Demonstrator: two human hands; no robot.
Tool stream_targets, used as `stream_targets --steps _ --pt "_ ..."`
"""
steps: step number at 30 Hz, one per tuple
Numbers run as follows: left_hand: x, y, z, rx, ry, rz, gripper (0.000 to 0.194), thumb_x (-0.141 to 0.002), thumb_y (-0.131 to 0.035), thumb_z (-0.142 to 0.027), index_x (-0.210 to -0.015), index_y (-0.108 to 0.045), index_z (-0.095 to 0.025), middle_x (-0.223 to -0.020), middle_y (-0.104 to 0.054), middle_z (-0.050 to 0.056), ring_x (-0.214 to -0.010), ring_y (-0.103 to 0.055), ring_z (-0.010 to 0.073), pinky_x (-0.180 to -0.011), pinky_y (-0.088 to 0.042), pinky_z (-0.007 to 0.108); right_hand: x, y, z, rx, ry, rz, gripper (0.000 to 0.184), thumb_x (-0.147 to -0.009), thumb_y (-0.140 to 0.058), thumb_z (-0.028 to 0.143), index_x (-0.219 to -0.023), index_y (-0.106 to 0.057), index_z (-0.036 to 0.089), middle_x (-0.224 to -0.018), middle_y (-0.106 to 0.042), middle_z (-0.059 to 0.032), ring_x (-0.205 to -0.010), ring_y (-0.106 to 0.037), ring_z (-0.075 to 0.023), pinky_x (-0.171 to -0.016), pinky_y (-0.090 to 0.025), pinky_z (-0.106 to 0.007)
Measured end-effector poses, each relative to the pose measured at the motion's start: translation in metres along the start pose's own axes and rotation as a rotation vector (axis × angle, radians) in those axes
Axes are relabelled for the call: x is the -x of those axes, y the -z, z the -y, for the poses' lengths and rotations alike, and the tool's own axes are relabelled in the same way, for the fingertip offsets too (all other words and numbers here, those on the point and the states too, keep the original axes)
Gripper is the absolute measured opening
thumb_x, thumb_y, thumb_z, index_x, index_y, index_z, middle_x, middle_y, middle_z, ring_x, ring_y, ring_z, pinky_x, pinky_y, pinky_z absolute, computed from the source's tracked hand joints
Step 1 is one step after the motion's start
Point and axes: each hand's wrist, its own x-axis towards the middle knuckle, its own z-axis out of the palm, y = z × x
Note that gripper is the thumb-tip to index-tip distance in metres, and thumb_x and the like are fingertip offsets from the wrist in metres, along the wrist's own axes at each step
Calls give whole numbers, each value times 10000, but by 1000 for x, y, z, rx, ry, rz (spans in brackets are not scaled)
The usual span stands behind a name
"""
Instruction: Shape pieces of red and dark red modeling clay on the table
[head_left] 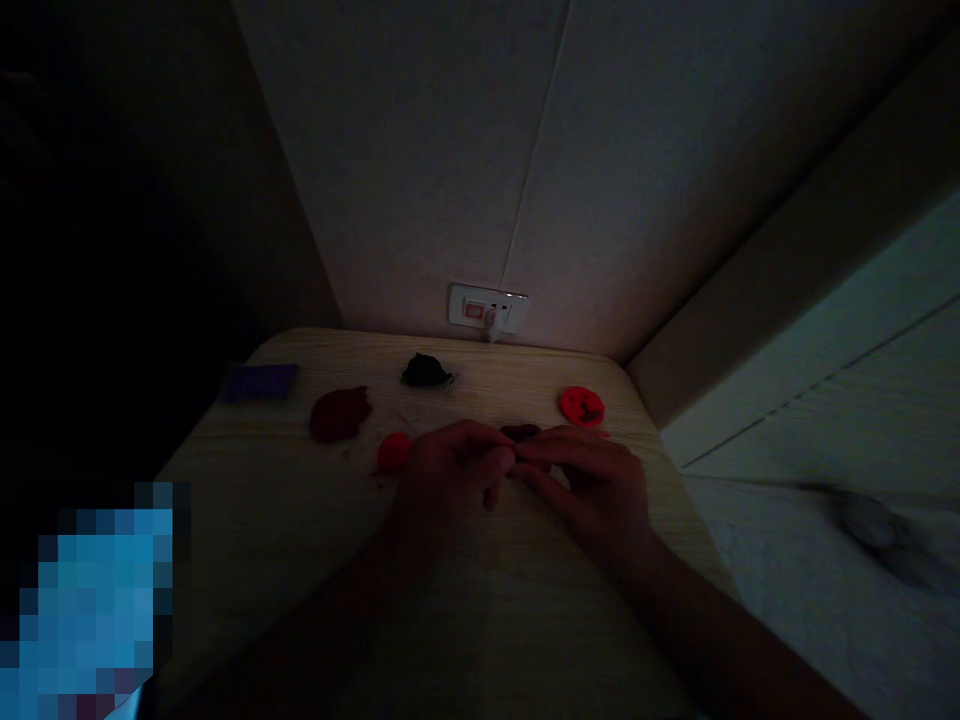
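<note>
My left hand (457, 465) and my right hand (592, 480) meet over the middle of the table, their fingertips pinched together. Whatever they pinch is too small and dark to make out. Just behind the fingers lies a dark brown-red lump (521, 432), partly hidden. Beside my left hand sits a bright red-orange lump (393, 453), its right side covered by the hand. Farther left is a flattened dark red piece (339, 414) with a ragged right edge. A round red disc (582, 407) with dark marks like a face lies behind my right hand.
On the wooden table (480, 620), a black lump (426, 370) on crumpled film lies at the back and a purple packet (262, 381) at the left edge. A wall socket (487, 309) with a plug is behind. A pixelated blue patch covers the lower left. The room is dim.
</note>
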Motion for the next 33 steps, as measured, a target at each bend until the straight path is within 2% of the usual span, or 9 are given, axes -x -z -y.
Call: stream_targets --steps 9,16,24,29,33 --pt "-1 1 1 -9 -29 -23 142 -746 -773 -281 -766 -704 -158 -548 -618 -35 -438 -509 74 -433 -391 194 0 -1 3 30 17 -18 263 -832 -801 105 -1011 -824 296 -881 -815 -19 -798 -764 -176 -620 -614 -244" --pt "-1 -2 -1 -17 -34 -40 138 -740 -769 -280 -753 -701 -160 -555 -616 -32 -433 -501 72 -434 -381 198 1 -1 2 51 3 -34 200 -829 -795 91 -944 -818 254 -857 -821 -24 -801 -770 -177 -587 -609 -226" --pt "-3 2 3 -5 -34 -31 146 -760 -779 -289 -782 -712 -161 -547 -618 -31 -441 -503 77 -436 -392 197 3 -1 2 17 -61 -28 144 -832 -800 121 -908 -810 242 -858 -816 -30 -803 -767 -184 -616 -614 -242" --pt "-3 3 5 74 -30 -36 173 -760 -795 -297 -820 -712 -157 -548 -606 -36 -452 -514 78 -446 -404 197 6 -2 -2 -147 -186 -78 208 -835 -809 172 -1027 -785 249 -951 -801 -55 -727 -757 -179 -638 -637 -295" --pt "-2 1 4 109 -7 -6 210 -753 -820 -303 -849 -703 -156 -592 -637 -29 -456 -520 73 -447 -414 197 4 -2 -4 -106 -118 -46 241 -830 -817 183 -1057 -792 260 -923 -776 -56 -739 -727 -175 -633 -623 -298"
